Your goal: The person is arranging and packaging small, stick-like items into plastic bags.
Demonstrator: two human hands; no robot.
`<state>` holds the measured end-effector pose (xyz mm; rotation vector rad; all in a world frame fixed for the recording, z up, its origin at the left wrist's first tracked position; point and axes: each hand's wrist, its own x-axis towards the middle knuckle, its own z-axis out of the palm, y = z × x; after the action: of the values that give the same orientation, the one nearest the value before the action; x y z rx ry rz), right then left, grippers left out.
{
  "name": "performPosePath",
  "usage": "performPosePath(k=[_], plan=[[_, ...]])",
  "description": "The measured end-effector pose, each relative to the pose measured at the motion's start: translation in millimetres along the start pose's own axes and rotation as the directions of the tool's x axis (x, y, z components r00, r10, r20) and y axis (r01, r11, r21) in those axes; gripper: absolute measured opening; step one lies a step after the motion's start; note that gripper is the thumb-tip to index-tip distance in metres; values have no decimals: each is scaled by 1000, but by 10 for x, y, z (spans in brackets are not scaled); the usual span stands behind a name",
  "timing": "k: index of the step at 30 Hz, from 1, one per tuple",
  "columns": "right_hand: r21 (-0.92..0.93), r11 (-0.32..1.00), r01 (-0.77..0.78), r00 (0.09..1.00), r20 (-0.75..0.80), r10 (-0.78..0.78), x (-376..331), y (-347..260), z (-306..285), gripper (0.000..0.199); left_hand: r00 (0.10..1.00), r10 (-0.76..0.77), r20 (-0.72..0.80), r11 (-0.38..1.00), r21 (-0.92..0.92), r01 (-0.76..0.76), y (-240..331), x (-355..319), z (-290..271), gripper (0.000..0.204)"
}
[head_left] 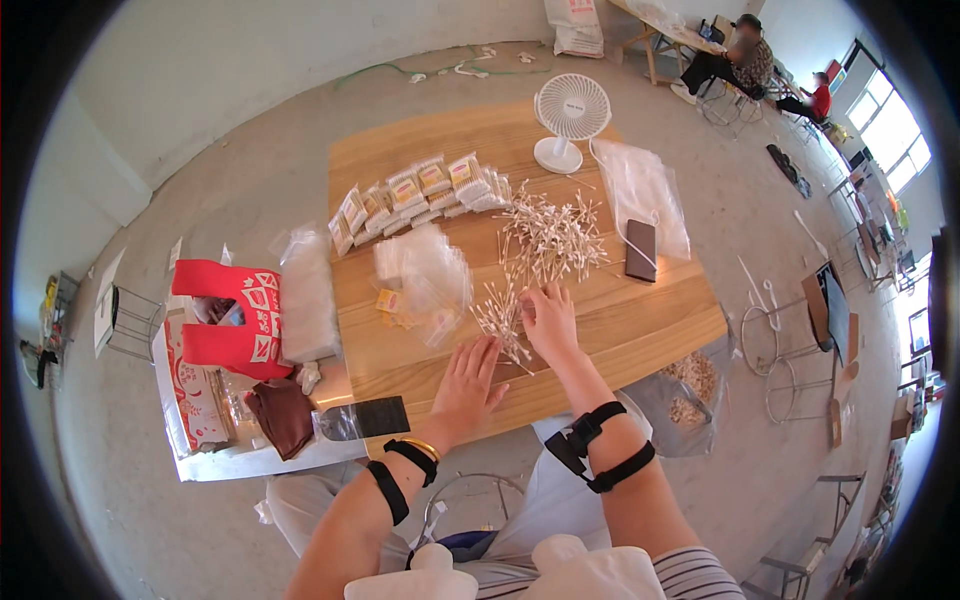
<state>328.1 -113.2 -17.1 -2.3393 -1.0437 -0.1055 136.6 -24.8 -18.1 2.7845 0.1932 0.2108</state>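
Note:
My left hand (467, 388) rests at the near edge of the wooden table, fingers stretched out, fingertips beside a small pile of cotton swabs (497, 315). At that pile's right side, my right hand (549, 320) has its fingers bent and closed on cotton swabs, which the fingers partly hide. Just beyond lies a larger loose heap of cotton swabs (553, 235). To the left are clear plastic bags (430, 270) in a flat stack, with small yellow cards (390, 302) by them. Packed bags of swabs (408, 192) stand in rows farther back.
A white fan (572, 108) stands at the table's far side. A dark phone (640, 250) lies by a large clear bag (650, 190) on the right. Left of the table are a red bag (230, 318) and a dark brown cloth (280, 415). A sack of swabs (692, 385) sits below right.

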Motion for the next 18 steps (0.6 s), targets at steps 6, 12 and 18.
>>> performPosePath(k=[6, 12, 18], plan=[[163, 986, 19, 997, 73, -31, -149, 0, 36, 18, 996, -2, -85, 999, -54, -2, 16, 122, 66, 68], [170, 985, 12, 998, 57, -22, -80, 32, -75, 32, 988, -84, -133, 996, -38, 80, 55, 147, 128, 59], [132, 945, 298, 924, 210, -321, 28, -90, -103, 49, 987, 24, -158, 999, 46, -17, 20, 80, 128, 55]])
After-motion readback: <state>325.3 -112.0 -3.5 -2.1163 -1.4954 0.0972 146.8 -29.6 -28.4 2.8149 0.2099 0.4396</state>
